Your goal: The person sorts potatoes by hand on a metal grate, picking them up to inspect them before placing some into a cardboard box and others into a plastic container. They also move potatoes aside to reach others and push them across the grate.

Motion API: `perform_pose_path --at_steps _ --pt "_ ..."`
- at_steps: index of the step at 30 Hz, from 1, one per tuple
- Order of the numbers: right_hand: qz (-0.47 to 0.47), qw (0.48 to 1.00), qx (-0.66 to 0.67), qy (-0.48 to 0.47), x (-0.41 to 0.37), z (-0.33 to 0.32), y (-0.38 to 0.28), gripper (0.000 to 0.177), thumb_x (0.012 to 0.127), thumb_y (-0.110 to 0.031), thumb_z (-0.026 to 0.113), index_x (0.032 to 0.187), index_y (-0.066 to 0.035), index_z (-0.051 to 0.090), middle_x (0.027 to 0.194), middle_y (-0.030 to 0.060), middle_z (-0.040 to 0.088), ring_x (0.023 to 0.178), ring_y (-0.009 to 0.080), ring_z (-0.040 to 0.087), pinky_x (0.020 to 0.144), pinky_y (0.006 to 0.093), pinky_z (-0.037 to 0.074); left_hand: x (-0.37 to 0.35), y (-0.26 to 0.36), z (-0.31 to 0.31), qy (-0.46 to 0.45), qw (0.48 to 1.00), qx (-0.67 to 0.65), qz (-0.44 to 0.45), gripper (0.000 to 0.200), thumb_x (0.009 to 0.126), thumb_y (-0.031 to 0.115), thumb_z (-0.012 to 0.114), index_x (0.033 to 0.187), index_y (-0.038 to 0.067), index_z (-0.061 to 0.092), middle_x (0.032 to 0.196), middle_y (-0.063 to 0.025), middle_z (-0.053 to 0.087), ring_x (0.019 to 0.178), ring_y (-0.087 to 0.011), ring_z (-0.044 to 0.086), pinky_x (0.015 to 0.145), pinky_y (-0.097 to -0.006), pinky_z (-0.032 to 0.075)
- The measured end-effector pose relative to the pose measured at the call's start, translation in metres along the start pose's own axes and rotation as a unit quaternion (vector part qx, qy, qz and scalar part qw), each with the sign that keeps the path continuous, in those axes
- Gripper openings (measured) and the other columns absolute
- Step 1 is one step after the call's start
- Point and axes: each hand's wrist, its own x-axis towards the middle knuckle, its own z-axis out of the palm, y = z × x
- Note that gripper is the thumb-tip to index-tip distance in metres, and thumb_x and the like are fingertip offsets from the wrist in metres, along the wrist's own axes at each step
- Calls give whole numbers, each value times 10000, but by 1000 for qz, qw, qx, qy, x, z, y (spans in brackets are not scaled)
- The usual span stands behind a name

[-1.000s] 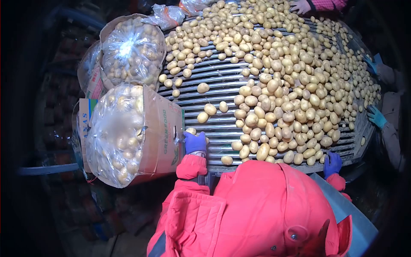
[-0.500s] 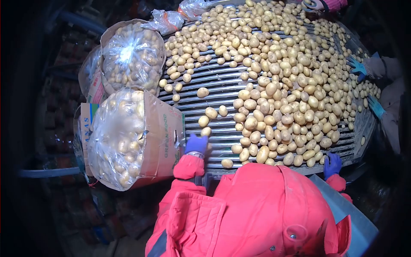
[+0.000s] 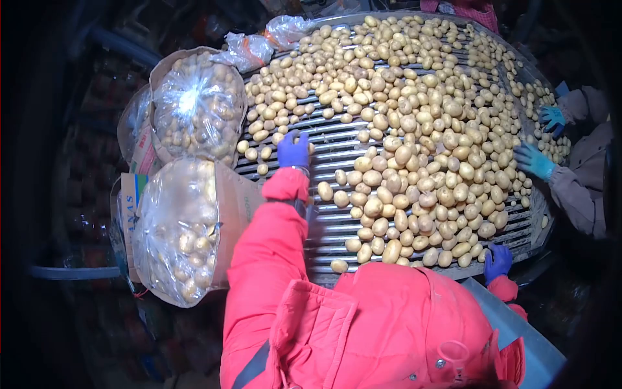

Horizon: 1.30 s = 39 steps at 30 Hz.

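My left hand point(image 3: 293, 150), in a purple glove, is stretched out over the metal slats point(image 3: 334, 141) of the sorting grate. Its fingers are curled, and a potato point(image 3: 311, 148) pokes out at its right side. Loose potatoes point(image 3: 265, 153) lie close by on its left. My right hand point(image 3: 497, 261), also gloved in purple, rests at the near right edge of the grate with its fingers extended. The large potato pile point(image 3: 427, 181) reaches up to it, and I see nothing held in it.
Potato-filled cartons lined with clear plastic point(image 3: 184, 227) stand along the left side. Tied plastic bags point(image 3: 249, 52) lie at the far left corner. Another person's teal-gloved hands point(image 3: 534, 161) work at the right edge. A pink sleeve point(image 3: 463, 10) shows at the far end.
My left hand has moved away from my body, up the grate. Several potatoes near it now lie farther right. One of the other person's teal gloves has reached left onto the pile.
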Motion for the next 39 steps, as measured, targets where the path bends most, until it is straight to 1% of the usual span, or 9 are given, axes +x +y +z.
perform_pose_path --at_steps 5,9,12,15,17,21,24,29,39 --pt "4 1000 -7 15 5 -5 -6 215 863 -200 667 1033 -68 654 895 127 599 872 360 564 797 481 424 97 -28 23 -88 933 348 5 544 881 456 648 1254 59 649 1167 -262 681 1109 -415 646 970 -484 505" --pt "35 999 -3 -1 7 -10 -10 259 829 -217 679 1045 -76 660 929 134 600 913 368 566 835 489 422 124 -28 49 -162 906 379 -100 641 870 523 656 1340 94 581 1300 -255 618 1191 -442 603 986 -530 498" --pt "57 998 1 -2 9 -13 -12 295 816 -228 684 1065 -70 664 963 149 603 956 380 567 878 496 428 179 -104 76 -329 787 522 36 532 910 453 638 1353 162 590 1333 -199 622 1220 -405 607 967 -499 524" --pt "58 998 6 19 8 -13 -14 298 825 -229 680 1067 -57 661 982 157 606 984 394 564 901 509 428 185 -82 77 -376 709 596 34 438 938 383 618 1325 177 627 1332 -181 630 1232 -384 609 956 -468 539" --pt "55 998 3 31 8 -14 -16 297 828 -228 679 1067 -52 659 981 158 605 986 397 562 899 514 428 175 -79 74 -339 723 600 36 386 950 341 606 1281 150 660 1330 -182 632 1240 -372 610 954 -450 545" --pt "56 998 9 28 3 -8 -11 297 816 -179 685 1091 -72 650 980 146 617 962 383 574 873 497 436 133 -42 64 -202 908 365 -32 426 903 317 601 1248 77 674 1260 -226 659 1194 -388 625 967 -475 522" --pt "56 998 15 26 5 -10 -13 276 823 -209 693 1059 -68 661 944 147 601 943 386 569 872 501 434 114 -48 80 -183 951 243 44 373 861 347 615 1066 60 737 1063 -240 715 1033 -406 677 935 -476 524" --pt "31 999 0 42 3 -10 -11 259 838 -199 689 1066 -77 665 935 141 604 933 376 573 857 490 432 37 17 109 -196 978 10 77 312 876 318 602 944 51 748 920 -210 724 879 -381 703 823 -459 546" --pt "20 999 -1 40 -4 0 -4 223 861 -192 676 1054 -80 665 932 130 619 912 367 577 832 487 435 -9 22 59 -192 953 233 27 475 865 357 679 1257 91 663 1151 -219 669 1081 -365 660 951 -444 525"
